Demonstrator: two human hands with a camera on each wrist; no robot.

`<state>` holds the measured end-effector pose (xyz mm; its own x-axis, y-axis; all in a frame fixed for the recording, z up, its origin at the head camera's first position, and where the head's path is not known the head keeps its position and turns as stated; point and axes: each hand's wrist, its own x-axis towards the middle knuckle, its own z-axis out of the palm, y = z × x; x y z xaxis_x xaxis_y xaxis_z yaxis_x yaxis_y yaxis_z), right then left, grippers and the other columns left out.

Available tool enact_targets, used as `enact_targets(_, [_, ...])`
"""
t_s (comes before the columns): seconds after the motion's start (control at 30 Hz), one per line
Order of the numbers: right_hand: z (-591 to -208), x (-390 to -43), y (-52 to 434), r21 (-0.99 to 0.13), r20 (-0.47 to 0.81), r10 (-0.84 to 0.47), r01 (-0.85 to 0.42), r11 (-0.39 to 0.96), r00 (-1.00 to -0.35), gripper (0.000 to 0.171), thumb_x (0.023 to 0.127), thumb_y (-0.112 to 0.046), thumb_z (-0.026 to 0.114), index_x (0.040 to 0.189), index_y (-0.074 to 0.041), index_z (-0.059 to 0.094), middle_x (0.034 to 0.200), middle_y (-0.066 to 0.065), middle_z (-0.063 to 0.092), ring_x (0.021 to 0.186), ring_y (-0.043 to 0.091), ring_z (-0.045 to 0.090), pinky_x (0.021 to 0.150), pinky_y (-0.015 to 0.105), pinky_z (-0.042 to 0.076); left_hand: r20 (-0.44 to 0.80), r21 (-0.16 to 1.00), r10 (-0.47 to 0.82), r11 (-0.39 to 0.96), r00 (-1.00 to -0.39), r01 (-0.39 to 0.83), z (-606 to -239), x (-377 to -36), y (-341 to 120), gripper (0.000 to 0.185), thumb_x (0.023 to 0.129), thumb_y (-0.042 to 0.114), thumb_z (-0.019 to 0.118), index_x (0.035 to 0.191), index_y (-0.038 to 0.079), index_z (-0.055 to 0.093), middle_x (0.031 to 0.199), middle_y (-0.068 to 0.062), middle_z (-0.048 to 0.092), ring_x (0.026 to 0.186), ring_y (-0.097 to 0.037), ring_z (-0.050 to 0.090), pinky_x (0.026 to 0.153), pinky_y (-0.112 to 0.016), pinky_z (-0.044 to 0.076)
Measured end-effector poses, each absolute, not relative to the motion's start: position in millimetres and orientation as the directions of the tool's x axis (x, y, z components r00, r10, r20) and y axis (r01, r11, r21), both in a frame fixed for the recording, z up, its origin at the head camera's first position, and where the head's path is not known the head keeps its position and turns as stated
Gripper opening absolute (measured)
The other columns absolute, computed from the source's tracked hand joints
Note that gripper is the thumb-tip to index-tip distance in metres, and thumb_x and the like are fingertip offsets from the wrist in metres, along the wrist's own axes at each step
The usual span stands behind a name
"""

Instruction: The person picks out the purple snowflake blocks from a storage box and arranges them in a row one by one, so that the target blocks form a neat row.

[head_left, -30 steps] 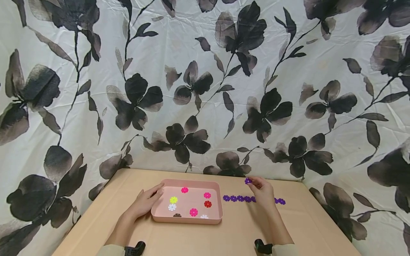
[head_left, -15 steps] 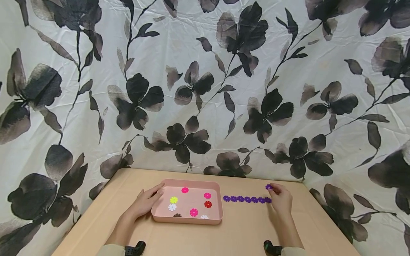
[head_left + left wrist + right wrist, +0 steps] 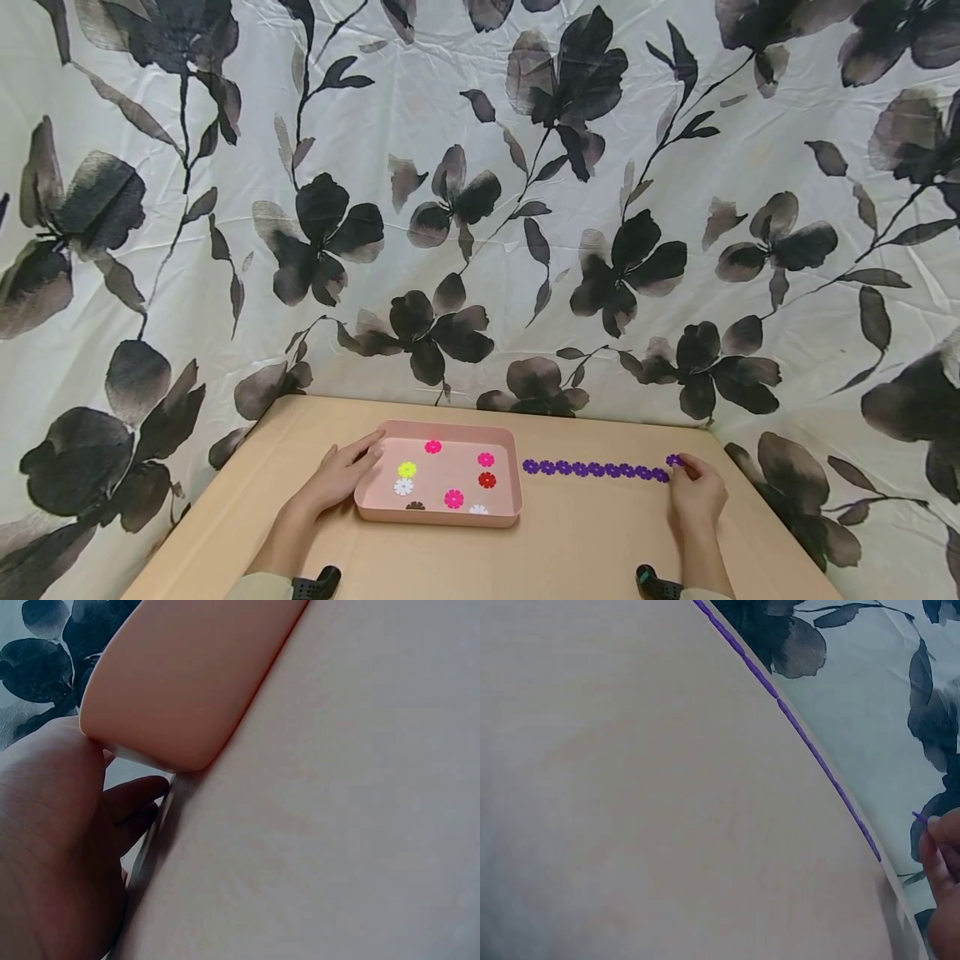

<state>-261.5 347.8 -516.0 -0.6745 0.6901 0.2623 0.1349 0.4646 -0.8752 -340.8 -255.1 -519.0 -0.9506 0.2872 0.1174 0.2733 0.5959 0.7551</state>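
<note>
My right hand (image 3: 697,492) pinches a purple flower-shaped disc (image 3: 673,460) between thumb and fingertips. It is just above the right end of a row of purple flower-shaped discs (image 3: 577,468) on the table. In the right wrist view, the held disc (image 3: 919,817) shows edge-on at the fingertips, apart from the row (image 3: 810,742). My left hand (image 3: 337,475) holds the left side of a pink tray (image 3: 438,518), its thumb at the rim. The left wrist view shows the curled fingers (image 3: 135,799) beside the tray's outer wall (image 3: 172,682).
Inside the tray lie several loose discs: pink (image 3: 453,498), yellow (image 3: 407,469), red (image 3: 487,480), white (image 3: 403,487) and a brown one (image 3: 415,505) partly hidden by the front wall. A floral cloth (image 3: 525,250) hangs behind the tan table (image 3: 570,550).
My right hand has moved right and downward along the row with the purple disc, uncovering the row's right part. The left hand and tray have stayed put.
</note>
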Motion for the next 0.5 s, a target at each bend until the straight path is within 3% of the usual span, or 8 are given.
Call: enact_targets(0.5, [-531, -259, 353, -0.855, 0.257, 0.73, 0.203, 0.477, -0.633, 0.03, 0.102, -0.008, 0.061, 0.129, 0.003, 0.068, 0.123, 0.029, 0.067, 0.115, 0.042, 0.059, 0.09, 0.047, 0.044, 0.117, 0.754, 0.29, 0.596, -0.95, 0.275, -519, -340, -255, 0.056, 0.111, 0.043, 0.046, 0.161, 0.018, 0.041, 0.166, -0.012, 0.039, 0.155, -0.041, 0.032, 0.125, -0.071, -0.01])
